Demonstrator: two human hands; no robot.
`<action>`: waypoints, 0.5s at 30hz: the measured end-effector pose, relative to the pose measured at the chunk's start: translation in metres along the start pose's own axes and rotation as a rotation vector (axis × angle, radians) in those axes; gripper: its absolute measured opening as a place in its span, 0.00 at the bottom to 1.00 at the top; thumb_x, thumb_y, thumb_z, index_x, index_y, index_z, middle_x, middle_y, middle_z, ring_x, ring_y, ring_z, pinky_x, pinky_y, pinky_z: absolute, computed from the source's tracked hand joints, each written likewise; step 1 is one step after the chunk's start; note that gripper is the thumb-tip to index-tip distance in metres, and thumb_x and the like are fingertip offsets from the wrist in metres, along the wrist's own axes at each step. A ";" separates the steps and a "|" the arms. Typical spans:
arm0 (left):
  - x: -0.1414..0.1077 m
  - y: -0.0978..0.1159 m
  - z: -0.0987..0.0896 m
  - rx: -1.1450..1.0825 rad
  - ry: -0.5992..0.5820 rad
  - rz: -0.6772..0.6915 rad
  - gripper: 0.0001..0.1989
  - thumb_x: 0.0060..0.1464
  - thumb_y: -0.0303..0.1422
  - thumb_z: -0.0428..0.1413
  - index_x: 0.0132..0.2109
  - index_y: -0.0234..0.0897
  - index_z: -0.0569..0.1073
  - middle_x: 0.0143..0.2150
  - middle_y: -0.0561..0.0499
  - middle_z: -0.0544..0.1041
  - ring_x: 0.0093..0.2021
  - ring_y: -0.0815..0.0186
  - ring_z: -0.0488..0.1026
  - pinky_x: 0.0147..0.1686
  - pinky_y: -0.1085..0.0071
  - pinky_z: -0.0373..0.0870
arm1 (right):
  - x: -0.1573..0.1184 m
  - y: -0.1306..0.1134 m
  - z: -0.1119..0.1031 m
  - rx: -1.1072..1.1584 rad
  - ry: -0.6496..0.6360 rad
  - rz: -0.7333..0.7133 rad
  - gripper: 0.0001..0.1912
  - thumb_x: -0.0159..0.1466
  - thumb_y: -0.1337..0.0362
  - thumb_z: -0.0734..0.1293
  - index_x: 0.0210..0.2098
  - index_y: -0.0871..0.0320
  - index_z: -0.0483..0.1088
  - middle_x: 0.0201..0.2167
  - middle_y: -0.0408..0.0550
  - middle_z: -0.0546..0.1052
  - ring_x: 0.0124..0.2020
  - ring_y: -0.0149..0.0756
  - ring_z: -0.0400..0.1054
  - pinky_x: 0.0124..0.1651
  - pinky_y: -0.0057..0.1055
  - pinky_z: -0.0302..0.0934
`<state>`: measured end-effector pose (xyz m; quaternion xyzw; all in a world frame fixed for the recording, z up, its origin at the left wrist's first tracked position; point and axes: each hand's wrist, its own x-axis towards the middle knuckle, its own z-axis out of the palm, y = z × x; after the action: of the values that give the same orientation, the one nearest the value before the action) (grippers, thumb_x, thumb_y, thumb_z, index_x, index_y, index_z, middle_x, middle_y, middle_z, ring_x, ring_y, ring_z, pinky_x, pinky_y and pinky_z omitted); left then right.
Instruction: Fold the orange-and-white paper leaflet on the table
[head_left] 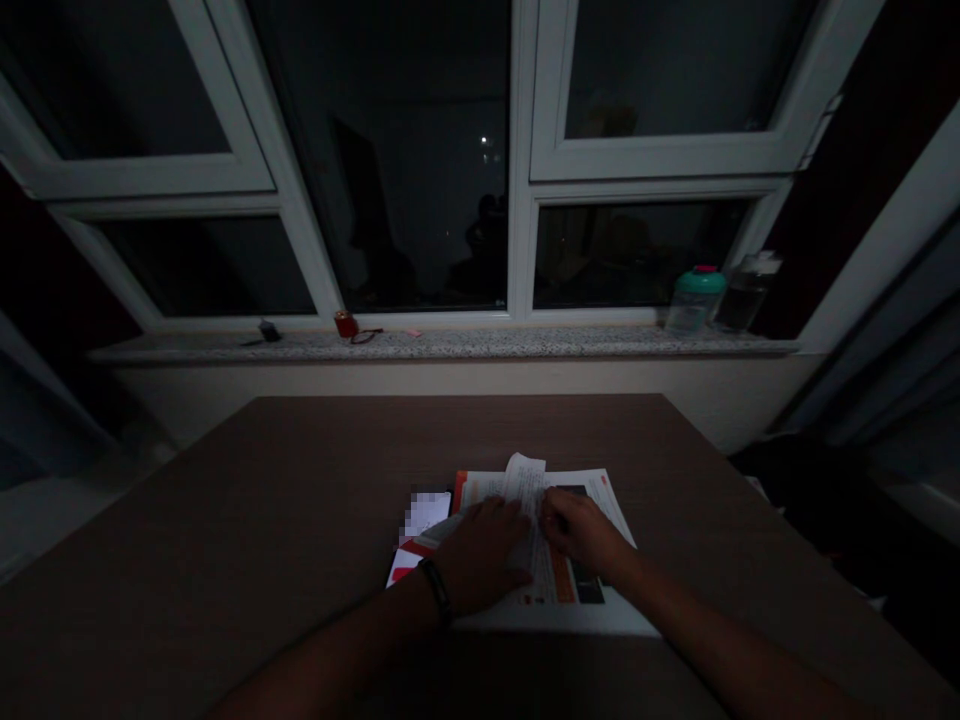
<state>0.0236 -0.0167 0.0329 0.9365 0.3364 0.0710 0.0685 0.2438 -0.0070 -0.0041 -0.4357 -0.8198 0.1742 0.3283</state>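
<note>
On the dark table lies an open book (pixel 616 612) with printed pages and orange and dark pictures. My left hand (pixel 484 555), with a black band at the wrist, rests on its left part, fingers spread over the paper. A page (pixel 526 478) curls up between my hands. Closed fingers of my right hand (pixel 577 525) are at the curled page's right edge, over the right part of the book. A lit phone (pixel 427 512) lies left of the book, partly under its left edge.
The brown table (pixel 337 480) reaches toward a speckled windowsill (pixel 480 343). On the sill stand a bottle with a teal lid (pixel 697 295), a clear bottle (pixel 745 290), a small red jar (pixel 345 323) and a small dark item (pixel 268 330). Dark cloth lies at the right.
</note>
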 end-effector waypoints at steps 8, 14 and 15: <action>0.004 -0.006 -0.015 -0.033 -0.092 0.089 0.35 0.49 0.46 0.66 0.59 0.41 0.64 0.58 0.45 0.68 0.58 0.50 0.62 0.57 0.55 0.61 | -0.006 -0.005 -0.001 0.044 -0.156 -0.134 0.08 0.56 0.75 0.64 0.31 0.57 0.65 0.28 0.41 0.71 0.28 0.30 0.65 0.32 0.24 0.55; 0.003 -0.010 -0.012 -0.013 -0.064 0.096 0.35 0.48 0.46 0.66 0.60 0.41 0.64 0.60 0.44 0.66 0.58 0.49 0.62 0.56 0.55 0.61 | 0.005 -0.003 -0.003 -0.066 0.055 0.074 0.09 0.58 0.76 0.61 0.28 0.56 0.60 0.25 0.41 0.68 0.28 0.32 0.65 0.31 0.25 0.54; 0.003 -0.010 -0.012 -0.013 -0.067 0.100 0.35 0.49 0.46 0.66 0.60 0.42 0.64 0.60 0.44 0.66 0.58 0.49 0.62 0.56 0.55 0.61 | 0.005 -0.003 -0.003 -0.073 0.059 0.064 0.09 0.58 0.76 0.61 0.28 0.56 0.60 0.25 0.41 0.68 0.28 0.32 0.65 0.31 0.25 0.54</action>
<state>0.0173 -0.0062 0.0432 0.9535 0.2865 0.0452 0.0820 0.2420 -0.0046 0.0016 -0.4781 -0.8013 0.1418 0.3304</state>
